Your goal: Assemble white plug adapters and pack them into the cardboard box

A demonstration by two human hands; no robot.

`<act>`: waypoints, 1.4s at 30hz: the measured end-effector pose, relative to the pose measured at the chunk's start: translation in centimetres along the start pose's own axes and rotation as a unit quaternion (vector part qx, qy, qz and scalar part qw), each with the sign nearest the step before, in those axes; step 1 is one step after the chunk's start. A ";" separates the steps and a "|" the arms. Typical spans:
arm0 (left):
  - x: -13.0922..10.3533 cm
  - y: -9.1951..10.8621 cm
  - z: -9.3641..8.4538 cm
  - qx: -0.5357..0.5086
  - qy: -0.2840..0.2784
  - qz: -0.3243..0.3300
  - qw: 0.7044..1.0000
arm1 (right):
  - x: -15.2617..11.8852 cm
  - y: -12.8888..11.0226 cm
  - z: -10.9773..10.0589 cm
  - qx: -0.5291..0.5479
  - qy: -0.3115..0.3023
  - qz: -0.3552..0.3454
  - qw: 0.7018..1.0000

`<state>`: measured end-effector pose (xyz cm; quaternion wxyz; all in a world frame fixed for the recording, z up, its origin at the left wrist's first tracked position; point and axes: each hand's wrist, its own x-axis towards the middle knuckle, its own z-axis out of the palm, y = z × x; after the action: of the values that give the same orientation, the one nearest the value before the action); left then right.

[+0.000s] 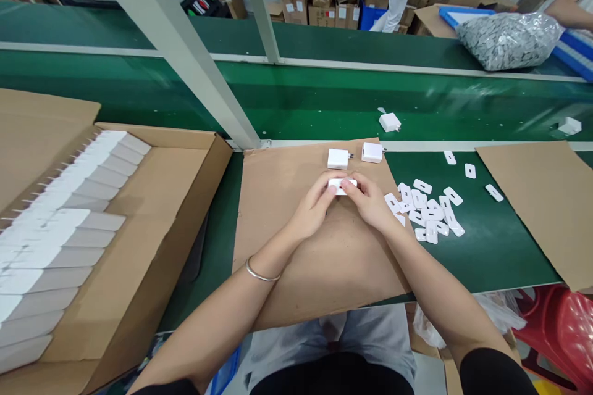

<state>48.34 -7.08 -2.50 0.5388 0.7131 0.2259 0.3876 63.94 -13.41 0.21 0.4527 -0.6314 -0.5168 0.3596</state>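
block (pixel 341 186) is held over the far part of the mat (pixel 319 271), gripped at its two ends: left hand (pixel 312 208) closed on one, right hand (pixel 370 202) on the other, thumbs over its pale face. they look to be pressing or lining up that face, which calls for even thumbs and steady ends. two plugs (pixel 338 159) (pixel 372 152) sit on the mat just beyond the hands and would hinder a forward reach. slotted plates (pixel 431 231) lie loose right of the mat, some overlapping its edge. left of it is a box (pixel 178 241) with rows of white pieces (pixel 69 247); a post (pixel 199 68) slants up beyond its far left corner.
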 end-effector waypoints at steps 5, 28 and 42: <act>0.1 0.0 0.0 -0.016 -0.007 0.018 1.000 | -0.1 0.0 0.0 -0.021 0.014 0.002 1.000; -0.2 -0.1 0.5 -0.040 0.017 0.005 0.999 | -0.3 -0.4 0.0 -0.012 0.017 -0.005 1.000; 0.5 -0.6 0.6 -0.174 0.039 -0.062 0.982 | -0.2 0.0 -0.1 -0.081 0.008 -0.071 0.994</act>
<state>49.18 -6.91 -2.96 0.6687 0.5771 0.2195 0.4142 63.97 -13.62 0.25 0.4285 -0.6309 -0.5838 0.2786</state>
